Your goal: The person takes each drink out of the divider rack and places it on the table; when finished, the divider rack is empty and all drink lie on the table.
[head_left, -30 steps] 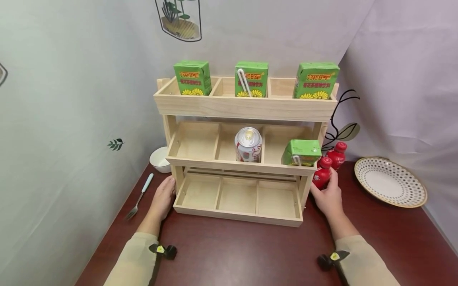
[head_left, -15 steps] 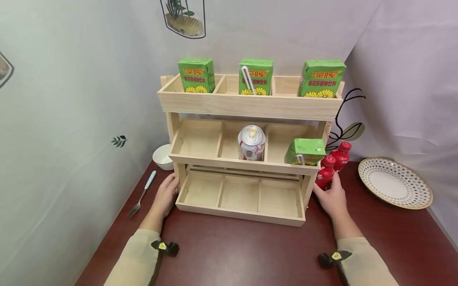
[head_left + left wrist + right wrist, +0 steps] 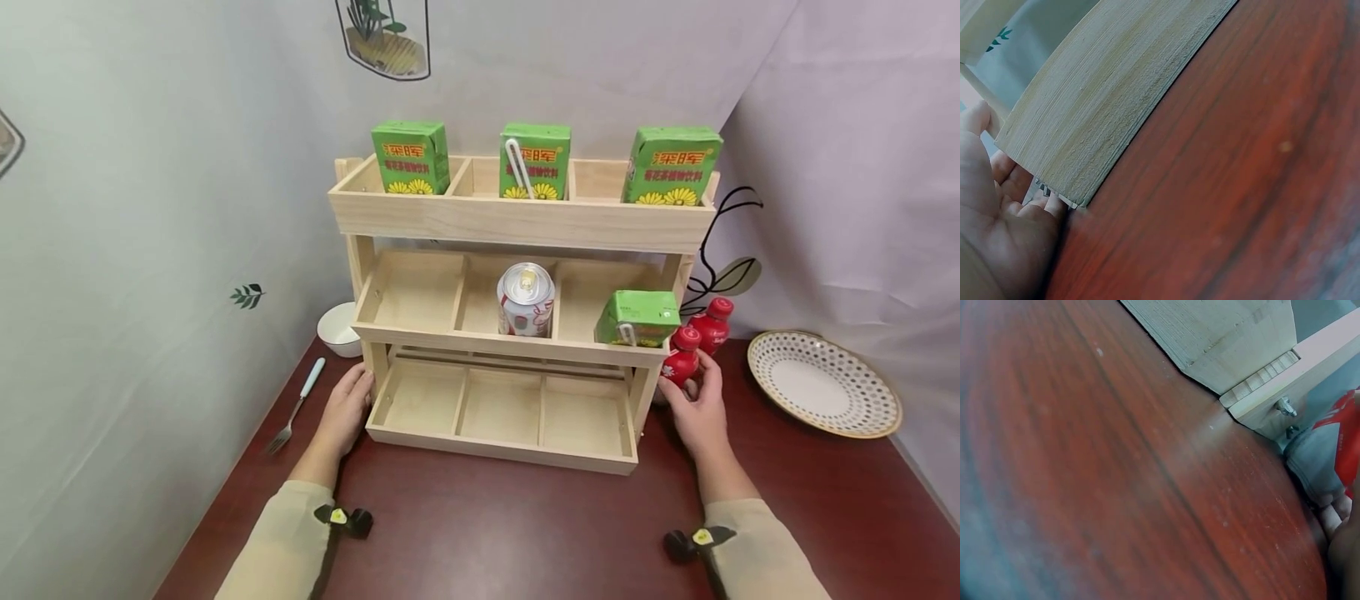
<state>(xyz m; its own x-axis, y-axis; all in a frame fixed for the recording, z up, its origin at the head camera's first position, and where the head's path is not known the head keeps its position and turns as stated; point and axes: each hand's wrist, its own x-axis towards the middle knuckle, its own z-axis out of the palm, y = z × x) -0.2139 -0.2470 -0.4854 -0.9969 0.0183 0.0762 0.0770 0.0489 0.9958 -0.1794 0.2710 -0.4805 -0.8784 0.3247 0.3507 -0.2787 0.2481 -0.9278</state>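
Observation:
A three-tier wooden rack (image 3: 495,454) stands on the table. My left hand (image 3: 347,417) rests at the rack's lower left side, its fingers beside the end panel (image 3: 1079,112). On the right, my right hand (image 3: 699,412) holds a red bottle (image 3: 681,357) between thumb and fingers, close beside the rack's post. The bottle's grey lower part (image 3: 1316,465) shows in the right wrist view. Behind it stands a second red bottle (image 3: 714,323). Green drink cartons (image 3: 532,162) fill part of the top tier. The middle tier holds a can (image 3: 526,300) and a tilted green carton (image 3: 639,318).
A white bowl (image 3: 339,329) sits behind the rack's left side, and a fork (image 3: 295,408) with a pale blue handle lies left of my left hand. A dotted oval plate (image 3: 825,383) is at the right. Fabric hangs behind the table.
The view shifts slightly, moving the scene right in it. My right thumb now sits higher on the red bottle and its fingers bend more. My left hand stays at the rack.

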